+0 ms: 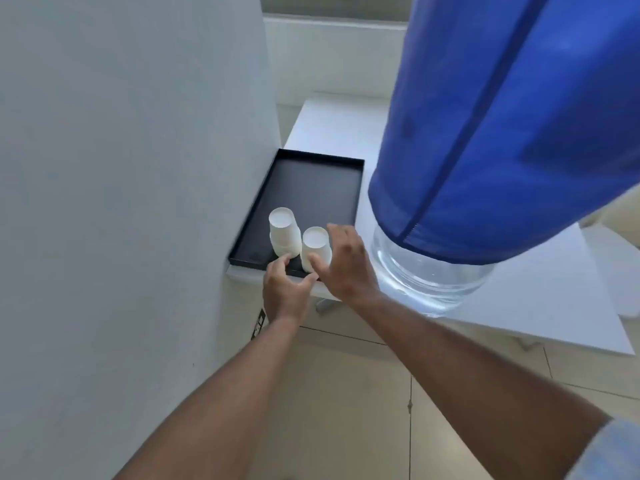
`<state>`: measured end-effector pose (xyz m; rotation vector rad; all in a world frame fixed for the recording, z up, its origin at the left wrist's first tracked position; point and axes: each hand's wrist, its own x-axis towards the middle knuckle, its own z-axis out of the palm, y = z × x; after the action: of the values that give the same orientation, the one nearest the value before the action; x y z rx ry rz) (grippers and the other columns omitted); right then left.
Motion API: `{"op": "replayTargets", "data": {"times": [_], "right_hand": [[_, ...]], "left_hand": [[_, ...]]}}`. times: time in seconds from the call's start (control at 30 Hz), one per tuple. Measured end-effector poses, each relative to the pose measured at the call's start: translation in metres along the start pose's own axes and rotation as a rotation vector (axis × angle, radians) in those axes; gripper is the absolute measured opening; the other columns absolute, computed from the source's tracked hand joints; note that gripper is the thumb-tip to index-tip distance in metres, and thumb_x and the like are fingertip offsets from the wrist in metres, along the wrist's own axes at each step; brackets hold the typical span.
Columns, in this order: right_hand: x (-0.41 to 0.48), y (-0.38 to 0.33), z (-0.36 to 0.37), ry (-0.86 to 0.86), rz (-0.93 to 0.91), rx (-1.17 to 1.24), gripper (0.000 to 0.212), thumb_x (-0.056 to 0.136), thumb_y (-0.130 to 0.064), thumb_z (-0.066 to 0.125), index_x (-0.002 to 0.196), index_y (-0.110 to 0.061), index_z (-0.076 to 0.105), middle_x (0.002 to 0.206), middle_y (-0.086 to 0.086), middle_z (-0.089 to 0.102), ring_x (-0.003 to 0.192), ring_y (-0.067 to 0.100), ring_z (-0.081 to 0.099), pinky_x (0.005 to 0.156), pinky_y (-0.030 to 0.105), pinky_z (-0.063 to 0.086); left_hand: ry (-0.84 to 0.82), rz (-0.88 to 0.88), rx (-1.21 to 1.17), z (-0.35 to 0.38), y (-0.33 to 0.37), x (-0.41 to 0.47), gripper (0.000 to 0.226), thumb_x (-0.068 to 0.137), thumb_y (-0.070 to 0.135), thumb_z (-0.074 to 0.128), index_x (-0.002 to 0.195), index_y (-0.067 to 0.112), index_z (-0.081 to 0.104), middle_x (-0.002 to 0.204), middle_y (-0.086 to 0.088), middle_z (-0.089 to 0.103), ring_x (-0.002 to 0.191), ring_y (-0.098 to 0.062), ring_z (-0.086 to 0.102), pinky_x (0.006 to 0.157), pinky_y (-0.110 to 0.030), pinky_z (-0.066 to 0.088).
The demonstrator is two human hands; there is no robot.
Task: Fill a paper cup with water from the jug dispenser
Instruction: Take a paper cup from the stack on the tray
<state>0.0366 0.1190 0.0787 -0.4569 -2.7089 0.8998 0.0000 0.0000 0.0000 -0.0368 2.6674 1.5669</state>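
Observation:
Two stacks of white paper cups stand upside down at the near end of a black tray: a taller stack on the left and a shorter one on the right. My right hand is spread around the right stack, thumb in front and fingers behind, touching or nearly touching it. My left hand hovers at the tray's near edge, fingers apart, holding nothing. The water jug, clear at its base and covered by a blue cloth, stands just right of the tray. No tap shows.
The tray and jug rest on a white table against a pale wall on the left. A wall socket sits low on that wall. Beige floor tiles lie below the table's near edge.

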Motion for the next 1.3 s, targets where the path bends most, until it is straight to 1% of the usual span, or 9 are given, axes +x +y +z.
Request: {"op": "replayTargets", "data": {"times": [0.13,0.3,0.43,0.53,0.6,0.87,1.1,1.23,1.3], "right_hand": [[0.035,-0.006,0.014,-0.069,0.075,-0.09,0.082,0.09,-0.041,0.079,0.153,-0.004,0.042,0.143,0.016,0.051,0.134,0.035,0.049,0.106,0.044,0.047],[0.054,0.003,0.034,-0.172,0.139,-0.264,0.058,0.085,-0.043,0.075,0.129,-0.012,0.054,0.128,0.01,0.054,0.121,0.033,0.054,0.087,0.037,0.043],[0.06,0.006,0.037,-0.177,0.135,-0.287,0.056,0.084,-0.042,0.075,0.129,-0.013,0.057,0.126,0.009,0.057,0.119,0.032,0.058,0.087,0.04,0.046],[0.061,0.006,0.036,-0.181,0.139,-0.262,0.056,0.085,-0.045,0.075,0.127,-0.013,0.058,0.125,0.009,0.056,0.119,0.031,0.057,0.088,0.042,0.05],[0.062,0.006,0.034,-0.172,0.132,-0.258,0.055,0.085,-0.047,0.075,0.125,-0.012,0.059,0.123,0.009,0.055,0.117,0.03,0.057,0.088,0.043,0.053],[0.063,0.001,0.016,-0.102,0.104,-0.213,0.053,0.086,-0.044,0.076,0.123,-0.008,0.062,0.12,0.008,0.048,0.119,0.03,0.053,0.088,0.038,0.049],[0.039,-0.011,-0.009,0.047,0.055,-0.083,0.05,0.084,-0.032,0.079,0.125,-0.008,0.064,0.111,0.007,0.051,0.102,0.032,0.06,0.078,0.032,0.047],[0.006,-0.019,-0.016,0.193,-0.05,-0.011,0.059,0.081,-0.015,0.081,0.135,-0.004,0.061,0.122,0.015,0.058,0.11,0.033,0.062,0.087,0.028,0.047],[-0.012,-0.023,-0.019,0.297,-0.105,0.056,0.059,0.081,-0.011,0.081,0.135,-0.004,0.06,0.123,0.014,0.058,0.112,0.03,0.061,0.094,0.029,0.049]], "left_hand": [[-0.055,-0.025,-0.018,0.006,-0.012,0.016,0.073,0.075,0.03,0.093,0.141,0.022,0.063,0.138,0.005,0.068,0.127,-0.015,0.063,0.092,-0.027,0.045],[-0.116,-0.055,-0.063,0.02,-0.032,0.03,0.081,0.068,0.034,0.092,0.143,0.03,0.061,0.136,0.011,0.073,0.122,-0.012,0.066,0.094,-0.027,0.049],[-0.094,-0.061,-0.113,0.031,-0.04,0.033,0.077,0.067,0.033,0.091,0.138,0.036,0.062,0.128,0.02,0.074,0.106,0.0,0.064,0.08,-0.01,0.042],[-0.086,-0.052,-0.158,0.036,-0.039,0.033,0.071,0.065,0.036,0.089,0.131,0.042,0.064,0.108,0.033,0.072,0.091,0.017,0.064,0.074,0.0,0.039],[-0.08,-0.037,-0.169,0.04,-0.036,0.033,0.065,0.065,0.037,0.087,0.124,0.046,0.064,0.095,0.037,0.071,0.089,0.023,0.063,0.071,-0.005,0.044],[-0.055,0.011,-0.174,0.048,-0.033,0.032,0.054,0.069,0.032,0.091,0.118,0.041,0.07,0.104,0.02,0.078,0.096,-0.007,0.071,0.077,-0.018,0.051],[-0.036,0.004,-0.163,0.043,-0.032,0.03,0.058,0.068,0.028,0.094,0.121,0.033,0.072,0.108,0.014,0.078,0.097,-0.011,0.071,0.079,-0.022,0.052],[0.053,0.061,-0.134,0.038,-0.035,0.019,0.069,0.069,0.017,0.1,0.131,0.014,0.072,0.117,0.004,0.071,0.105,-0.013,0.064,0.089,-0.014,0.046],[0.108,0.017,-0.15,0.032,-0.031,0.011,0.066,0.071,0.013,0.097,0.132,0.011,0.072,0.112,0.001,0.069,0.1,-0.022,0.066,0.092,-0.027,0.051]]}}
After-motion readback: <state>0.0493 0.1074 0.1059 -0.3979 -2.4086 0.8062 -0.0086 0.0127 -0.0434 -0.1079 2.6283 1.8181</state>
